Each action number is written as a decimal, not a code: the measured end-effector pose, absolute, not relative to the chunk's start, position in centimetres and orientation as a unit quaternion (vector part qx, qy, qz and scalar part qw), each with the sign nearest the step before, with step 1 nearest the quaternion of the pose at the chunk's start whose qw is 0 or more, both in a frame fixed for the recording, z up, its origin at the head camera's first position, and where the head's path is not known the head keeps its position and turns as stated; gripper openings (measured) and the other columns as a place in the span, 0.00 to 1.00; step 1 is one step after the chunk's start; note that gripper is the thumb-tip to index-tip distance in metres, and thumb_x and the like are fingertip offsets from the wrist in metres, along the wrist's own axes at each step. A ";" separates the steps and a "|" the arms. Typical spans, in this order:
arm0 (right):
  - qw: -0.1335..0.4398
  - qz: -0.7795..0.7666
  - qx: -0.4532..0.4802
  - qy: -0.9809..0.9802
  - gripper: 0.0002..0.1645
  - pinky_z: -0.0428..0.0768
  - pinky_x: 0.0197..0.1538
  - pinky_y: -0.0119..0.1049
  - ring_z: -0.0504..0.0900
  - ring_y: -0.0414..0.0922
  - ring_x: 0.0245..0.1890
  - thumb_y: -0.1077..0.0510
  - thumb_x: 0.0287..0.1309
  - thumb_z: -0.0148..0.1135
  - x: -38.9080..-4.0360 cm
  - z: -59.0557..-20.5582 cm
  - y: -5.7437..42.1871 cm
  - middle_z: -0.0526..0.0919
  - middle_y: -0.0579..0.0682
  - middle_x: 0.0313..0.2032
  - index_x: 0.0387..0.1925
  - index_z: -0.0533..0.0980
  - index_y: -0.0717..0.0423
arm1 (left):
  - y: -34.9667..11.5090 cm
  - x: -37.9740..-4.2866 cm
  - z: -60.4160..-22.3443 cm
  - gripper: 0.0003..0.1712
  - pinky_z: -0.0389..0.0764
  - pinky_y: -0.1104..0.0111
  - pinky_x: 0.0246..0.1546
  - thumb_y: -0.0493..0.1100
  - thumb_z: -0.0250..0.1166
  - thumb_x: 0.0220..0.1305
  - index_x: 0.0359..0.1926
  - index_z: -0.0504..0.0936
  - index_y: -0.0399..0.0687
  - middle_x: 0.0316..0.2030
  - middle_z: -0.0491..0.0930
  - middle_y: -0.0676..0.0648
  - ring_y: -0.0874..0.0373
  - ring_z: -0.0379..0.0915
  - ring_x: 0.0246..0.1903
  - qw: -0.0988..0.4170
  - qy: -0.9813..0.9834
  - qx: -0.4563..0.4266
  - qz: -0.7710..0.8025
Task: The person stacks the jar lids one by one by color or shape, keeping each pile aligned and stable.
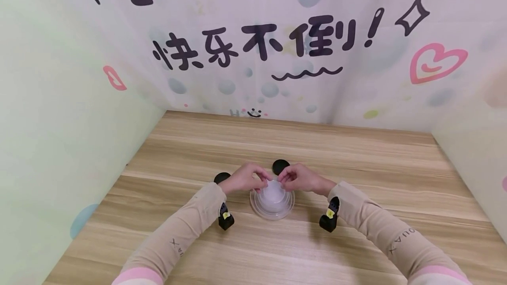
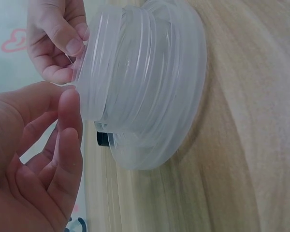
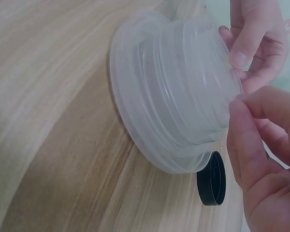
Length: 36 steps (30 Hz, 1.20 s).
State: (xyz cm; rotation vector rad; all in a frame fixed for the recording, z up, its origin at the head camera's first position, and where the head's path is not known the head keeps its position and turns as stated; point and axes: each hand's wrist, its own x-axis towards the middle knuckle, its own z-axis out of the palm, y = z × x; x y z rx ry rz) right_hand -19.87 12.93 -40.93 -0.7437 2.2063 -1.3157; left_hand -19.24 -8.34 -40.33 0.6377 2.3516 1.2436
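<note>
A stack of translucent plastic lids (image 1: 272,211) stands on the wooden table, with wide ones at the bottom and narrower ones higher up. My left hand (image 1: 247,177) pinches the near-left edge of the clear top lid (image 1: 274,191) between thumb and fingertips. On the opposite side, my right hand (image 1: 302,177) pinches the same lid's rim. In the left wrist view the ridged sides of the stack (image 2: 140,72) show beside the fingertips. From the right wrist, the top lid (image 3: 217,82) sits close against the pieces below it.
A round black cap (image 1: 281,166) lies just behind the stack, near the right fingers. Another black cap (image 1: 222,177) is partly hidden behind the left wrist. A printed cloth (image 1: 253,87) hangs along the table's far edge, and pale walls rise at both sides.
</note>
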 end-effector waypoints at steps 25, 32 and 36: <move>0.207 -0.513 -0.238 0.799 0.10 0.78 0.33 0.32 0.76 0.40 0.28 0.67 0.51 0.58 -19.8 -41.6 13.2 0.79 0.53 0.31 0.37 0.75 0.69 | -10.2 -19.7 -41.0 0.12 0.78 0.56 0.30 0.36 0.61 0.56 0.43 0.80 0.39 0.33 0.77 0.47 0.52 0.76 0.25 0.169 0.834 0.203 0.484; 0.197 -0.517 -0.222 0.803 0.12 0.77 0.33 0.31 0.76 0.40 0.27 0.65 0.52 0.57 -19.9 -41.4 13.0 0.78 0.55 0.31 0.39 0.74 0.70 | -12.0 -20.0 -41.1 0.13 0.76 0.54 0.25 0.35 0.60 0.56 0.43 0.78 0.33 0.32 0.77 0.43 0.40 0.75 0.28 0.134 0.824 0.199 0.514; 0.198 -0.527 -0.209 0.800 0.14 0.77 0.34 0.30 0.75 0.39 0.29 0.65 0.52 0.56 -20.2 -41.3 12.8 0.78 0.54 0.32 0.40 0.73 0.72 | -13.0 -19.8 -40.8 0.13 0.76 0.51 0.28 0.34 0.59 0.56 0.42 0.77 0.32 0.33 0.77 0.41 0.39 0.75 0.28 0.124 0.822 0.186 0.523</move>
